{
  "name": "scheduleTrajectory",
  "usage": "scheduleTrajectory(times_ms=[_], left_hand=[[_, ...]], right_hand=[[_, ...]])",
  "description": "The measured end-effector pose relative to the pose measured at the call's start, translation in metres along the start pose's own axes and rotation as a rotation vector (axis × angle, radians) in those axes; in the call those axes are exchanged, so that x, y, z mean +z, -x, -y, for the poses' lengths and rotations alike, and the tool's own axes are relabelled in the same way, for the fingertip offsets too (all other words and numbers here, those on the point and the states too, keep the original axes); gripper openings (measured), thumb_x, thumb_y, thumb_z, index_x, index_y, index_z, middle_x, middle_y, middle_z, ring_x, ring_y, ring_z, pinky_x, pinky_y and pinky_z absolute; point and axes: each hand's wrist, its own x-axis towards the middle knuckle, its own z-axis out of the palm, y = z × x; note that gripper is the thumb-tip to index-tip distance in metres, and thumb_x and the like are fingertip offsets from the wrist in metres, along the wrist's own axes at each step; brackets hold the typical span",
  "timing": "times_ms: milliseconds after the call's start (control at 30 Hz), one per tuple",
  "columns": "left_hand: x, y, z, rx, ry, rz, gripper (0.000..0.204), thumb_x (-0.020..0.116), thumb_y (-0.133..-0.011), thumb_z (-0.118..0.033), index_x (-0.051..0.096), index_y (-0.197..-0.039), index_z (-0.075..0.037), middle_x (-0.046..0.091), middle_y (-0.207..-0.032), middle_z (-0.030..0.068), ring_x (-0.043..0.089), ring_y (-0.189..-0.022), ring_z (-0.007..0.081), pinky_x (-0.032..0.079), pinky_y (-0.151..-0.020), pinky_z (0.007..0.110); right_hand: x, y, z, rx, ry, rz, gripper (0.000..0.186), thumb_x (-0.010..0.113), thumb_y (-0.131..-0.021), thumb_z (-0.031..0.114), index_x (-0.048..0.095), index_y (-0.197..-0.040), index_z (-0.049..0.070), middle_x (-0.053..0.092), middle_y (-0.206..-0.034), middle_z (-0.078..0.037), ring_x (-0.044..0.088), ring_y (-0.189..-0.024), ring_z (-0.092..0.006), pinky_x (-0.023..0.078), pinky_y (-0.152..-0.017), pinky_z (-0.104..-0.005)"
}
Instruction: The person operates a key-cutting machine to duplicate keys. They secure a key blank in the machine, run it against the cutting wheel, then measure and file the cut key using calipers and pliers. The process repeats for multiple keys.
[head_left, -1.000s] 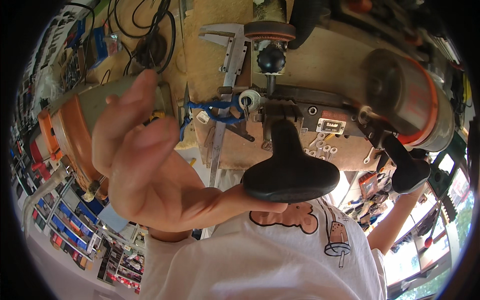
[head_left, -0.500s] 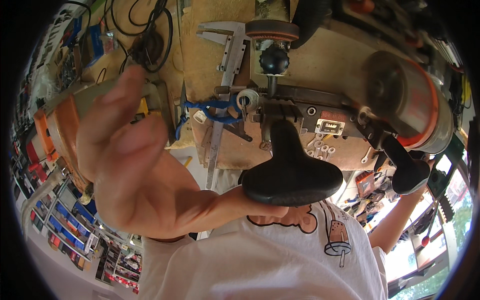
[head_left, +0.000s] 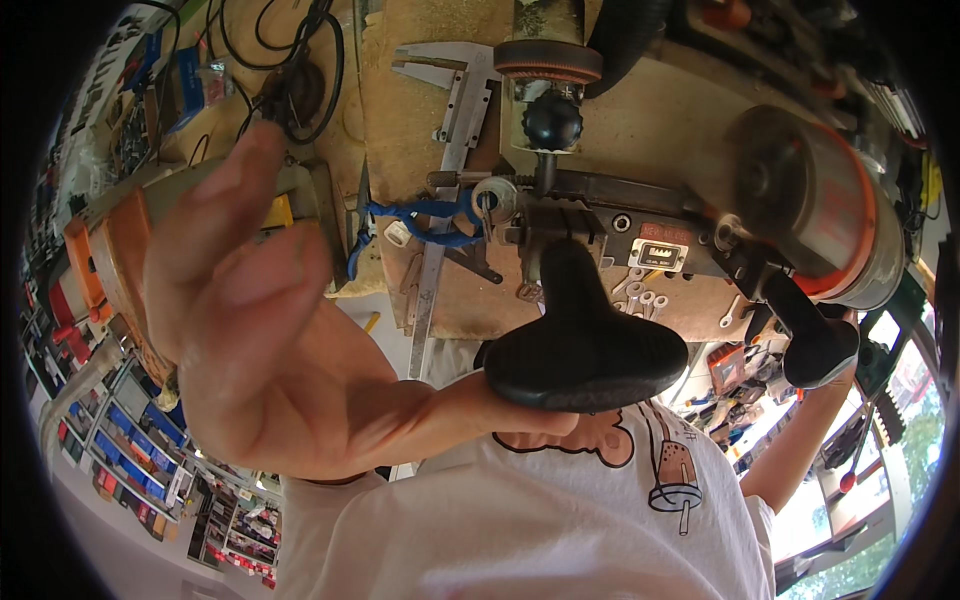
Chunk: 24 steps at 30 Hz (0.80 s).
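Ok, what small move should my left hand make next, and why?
I'd probably curl the fingers of your left hand toward the black T-shaped handle for a steadier hold. Only your thumb appears to touch it, along its lower edge, while the fingers are open and off to its left.

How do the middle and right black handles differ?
The middle handle looks larger and broader, the right handle smaller. The middle handle runs nearly straight down the picture; the right handle slants down and right. Both are black and flare at the lower end.
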Motion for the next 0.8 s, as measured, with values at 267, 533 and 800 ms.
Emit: scheduleTrajectory(times_ms=[267,533,800], left_hand=[[-0.005,-0.002,0.003,0.008,0.019,0.05,0.096,0.073,-0.059,-0.058,0.033,-0.126,-0.003,0.039,-0.128,0.0158,0.039,-0.118,0.0399,0.03,-0.101,0.057],[-0.006,0.001,0.002,-0.011,0.014,0.04,0.091,0.071,-0.063,-0.058,0.033,-0.126,-0.004,0.04,-0.127,0.0167,0.041,-0.117,0.04,0.03,-0.102,0.056],[-0.004,0.004,0.0,-0.023,0.005,0.023,0.082,0.066,-0.07,-0.056,0.035,-0.124,-0.003,0.041,-0.127,0.0163,0.041,-0.118,0.0388,0.031,-0.102,0.055]], right_hand=[[-0.02,-0.012,0.017,0.272,0.006,0.101,0.045,0.047,-0.091,0.035,0.045,-0.124,0.003,0.057,-0.113,-0.008,0.058,-0.098,-0.0193,0.044,-0.087,-0.03],[0.001,-0.016,0.028,0.216,0.133,-0.007,0.046,0.05,-0.089,0.035,0.047,-0.12,0.001,0.059,-0.108,-0.013,0.062,-0.091,-0.023,0.054,-0.07,-0.0376],[-0.022,-0.027,0.02,0.122,0.169,0.027,0.05,0.054,-0.086,0.038,0.047,-0.12,0.002,0.06,-0.108,-0.012,0.061,-0.093,-0.024,0.054,-0.071,-0.0414]])
